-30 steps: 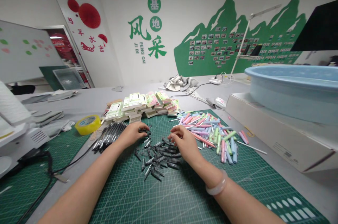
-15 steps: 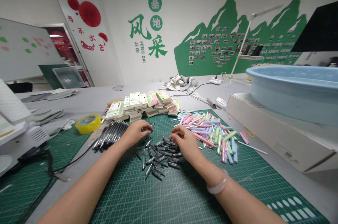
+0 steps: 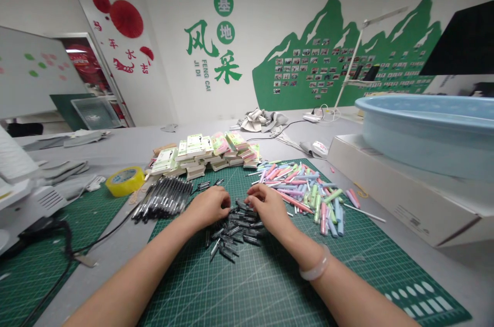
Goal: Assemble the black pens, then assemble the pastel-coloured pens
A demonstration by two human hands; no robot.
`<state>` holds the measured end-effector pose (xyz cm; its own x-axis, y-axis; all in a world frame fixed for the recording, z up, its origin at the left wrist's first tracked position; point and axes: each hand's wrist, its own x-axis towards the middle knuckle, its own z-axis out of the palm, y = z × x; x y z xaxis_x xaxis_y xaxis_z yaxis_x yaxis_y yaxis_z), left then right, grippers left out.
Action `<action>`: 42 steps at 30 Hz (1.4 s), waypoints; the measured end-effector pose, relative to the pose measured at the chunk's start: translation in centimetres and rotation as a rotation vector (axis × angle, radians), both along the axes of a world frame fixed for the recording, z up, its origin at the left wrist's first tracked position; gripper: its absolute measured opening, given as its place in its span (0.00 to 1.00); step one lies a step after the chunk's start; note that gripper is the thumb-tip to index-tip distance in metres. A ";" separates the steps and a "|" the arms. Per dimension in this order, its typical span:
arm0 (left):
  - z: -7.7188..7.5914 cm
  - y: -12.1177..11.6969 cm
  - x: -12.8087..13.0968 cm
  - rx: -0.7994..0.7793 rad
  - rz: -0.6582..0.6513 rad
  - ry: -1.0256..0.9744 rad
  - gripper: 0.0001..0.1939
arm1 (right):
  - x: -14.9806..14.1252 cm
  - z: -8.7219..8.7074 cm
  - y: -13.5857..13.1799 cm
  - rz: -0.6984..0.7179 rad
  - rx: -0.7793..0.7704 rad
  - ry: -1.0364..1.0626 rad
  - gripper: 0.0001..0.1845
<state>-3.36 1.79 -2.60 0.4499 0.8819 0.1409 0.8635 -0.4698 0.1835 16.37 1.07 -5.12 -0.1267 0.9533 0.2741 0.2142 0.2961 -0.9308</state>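
Note:
A loose pile of short black pen caps [image 3: 231, 237], some with clear or shiny parts, lies on the green cutting mat [image 3: 231, 296] between my hands. My left hand [image 3: 209, 207] rests at the pile's left edge, its fingers curled down among the caps; whatever they grip is hidden. At the upper right of the pile is my right hand [image 3: 269, 207], thumb and fingers pinched together, their contents too small to make out. Just beyond my left hand a few black caps [image 3: 204, 185] lie apart from the pile. Many black pens [image 3: 164, 198] lie side by side to the left.
Pastel pens and caps [image 3: 309, 188] are heaped on the right. Small boxes [image 3: 200, 146] are stacked behind. Yellow tape [image 3: 124, 181] sits left, near a white machine [image 3: 27, 209] with a cable. A blue basin [image 3: 417, 137] stands on a white box [image 3: 389, 198] at right.
My left hand has moved right and toward me, from the separate caps down to the pile. My right hand stays by the pile, its fingers drawn closer together. The view has shifted slightly.

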 end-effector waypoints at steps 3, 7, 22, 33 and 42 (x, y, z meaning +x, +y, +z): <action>0.1 0.4 -0.3 -0.045 0.015 -0.078 0.05 | 0.0 0.0 0.0 0.002 -0.003 0.008 0.09; 0.6 1.0 -0.9 -0.220 0.030 -0.329 0.07 | 0.1 0.0 0.1 0.007 -0.010 -0.006 0.09; 0.5 1.9 -2.6 0.026 0.212 -0.259 0.06 | 0.7 0.9 0.1 -0.048 0.051 -0.085 0.11; -0.2 1.3 -1.2 0.130 -0.016 -0.133 0.10 | 1.6 0.6 0.4 -0.102 0.147 -0.573 0.13; -0.9 0.5 1.1 0.055 -0.157 -0.170 0.09 | 1.4 0.1 0.3 -0.069 0.132 -0.652 0.11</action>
<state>-2.26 2.25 -3.48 0.5464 0.7921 0.2721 0.7381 -0.6089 0.2905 17.76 1.41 -5.06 -0.2459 0.9289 0.2768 0.7436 0.3640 -0.5609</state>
